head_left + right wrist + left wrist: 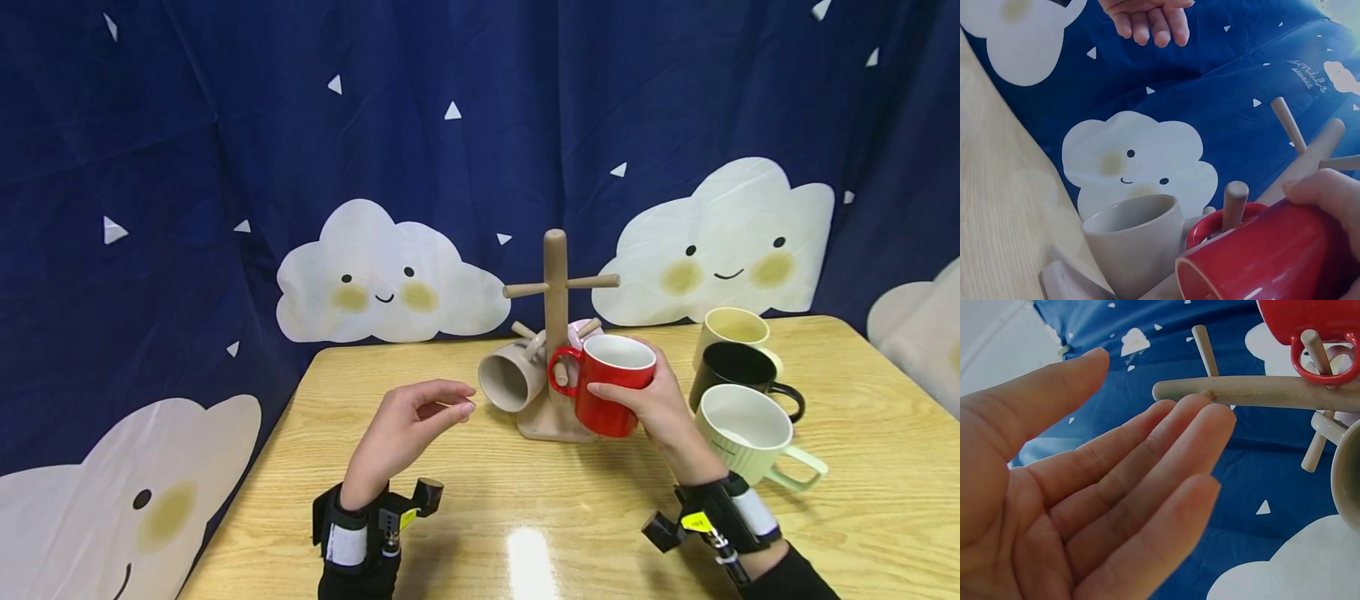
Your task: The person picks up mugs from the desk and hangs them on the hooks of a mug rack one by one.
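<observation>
My right hand [660,400] grips a red mug [611,408] by its body, in front of a wooden mug tree [555,258]. The mug stays upright in the head view, its handle pointing left. A lower peg [1314,347] of the tree pokes through the handle loop [1297,362] in the left wrist view. A beige mug [504,379] hangs tilted on the tree's left side; its rim faces outward. Behind the red mug, a pink mug [581,329] is mostly hidden. Left of the tree, my left hand [412,425] hovers above the table, fingers loosely bent and holding nothing.
At the table's right stand a yellow mug [731,325], a black mug [720,371] and a pale green mug [746,429], close together. Two upper pegs [596,282] of the tree carry nothing. A blue curtain [480,167] hangs behind the wooden table [465,517].
</observation>
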The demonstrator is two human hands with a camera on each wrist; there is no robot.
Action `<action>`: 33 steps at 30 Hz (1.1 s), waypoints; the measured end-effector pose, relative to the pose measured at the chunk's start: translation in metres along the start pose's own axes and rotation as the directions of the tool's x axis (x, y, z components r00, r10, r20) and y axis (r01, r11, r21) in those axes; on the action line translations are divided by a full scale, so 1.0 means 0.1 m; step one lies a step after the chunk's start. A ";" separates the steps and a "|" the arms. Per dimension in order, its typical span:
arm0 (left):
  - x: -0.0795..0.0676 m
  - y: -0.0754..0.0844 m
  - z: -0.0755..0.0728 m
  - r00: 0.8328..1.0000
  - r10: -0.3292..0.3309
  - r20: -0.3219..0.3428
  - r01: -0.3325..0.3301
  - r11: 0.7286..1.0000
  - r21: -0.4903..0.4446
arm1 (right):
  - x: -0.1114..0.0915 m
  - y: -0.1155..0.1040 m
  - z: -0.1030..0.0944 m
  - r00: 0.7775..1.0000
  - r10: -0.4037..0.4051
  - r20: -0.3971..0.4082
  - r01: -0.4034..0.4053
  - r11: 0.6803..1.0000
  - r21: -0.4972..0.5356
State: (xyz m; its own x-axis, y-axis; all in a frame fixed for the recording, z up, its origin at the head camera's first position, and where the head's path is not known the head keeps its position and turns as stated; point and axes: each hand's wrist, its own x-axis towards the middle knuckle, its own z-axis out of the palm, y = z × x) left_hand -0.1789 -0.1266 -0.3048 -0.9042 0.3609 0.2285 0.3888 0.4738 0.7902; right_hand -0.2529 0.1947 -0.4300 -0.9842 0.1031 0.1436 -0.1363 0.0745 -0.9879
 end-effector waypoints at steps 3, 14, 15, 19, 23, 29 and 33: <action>0.00 0.00 0.00 1.000 0.007 0.006 -0.007 1.000 -0.003 | 0.22 0.44 -0.06 0.999 -0.026 -0.025 0.026 0.999 -0.021; 0.01 -0.01 0.04 1.000 0.029 0.012 -0.029 1.000 0.013 | -0.12 -0.18 0.06 1.000 -0.001 0.010 0.004 0.961 -0.278; 0.00 -0.01 0.04 0.999 0.031 0.011 -0.031 0.999 0.012 | -0.20 -0.33 0.09 1.000 0.026 0.007 -0.022 0.947 -0.322; -0.01 0.00 0.04 1.000 0.027 0.009 -0.027 1.000 0.007 | -0.34 -0.59 0.16 0.994 0.110 0.007 -0.093 0.874 -0.476; -0.01 0.01 0.05 1.000 0.027 0.011 -0.027 1.000 0.010 | -0.37 -0.61 0.17 0.993 0.108 0.048 -0.060 0.813 -0.579; 0.00 0.00 0.05 0.999 0.038 0.018 -0.039 0.999 0.039 | -0.35 -0.55 0.19 0.985 0.109 0.133 0.001 0.768 -0.640; 0.00 0.01 0.05 0.999 0.028 0.022 -0.029 0.998 0.049 | -0.34 -0.52 0.21 0.978 0.139 0.153 -0.004 0.754 -0.657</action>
State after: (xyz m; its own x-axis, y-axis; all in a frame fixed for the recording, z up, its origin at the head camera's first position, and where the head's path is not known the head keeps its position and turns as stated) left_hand -0.1778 -0.1220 -0.3074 -0.8889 0.3913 0.2382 0.4231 0.5017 0.7545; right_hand -0.2146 0.1665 -0.3843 -0.9992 -0.0402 -0.0055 -0.0245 0.7073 -0.7065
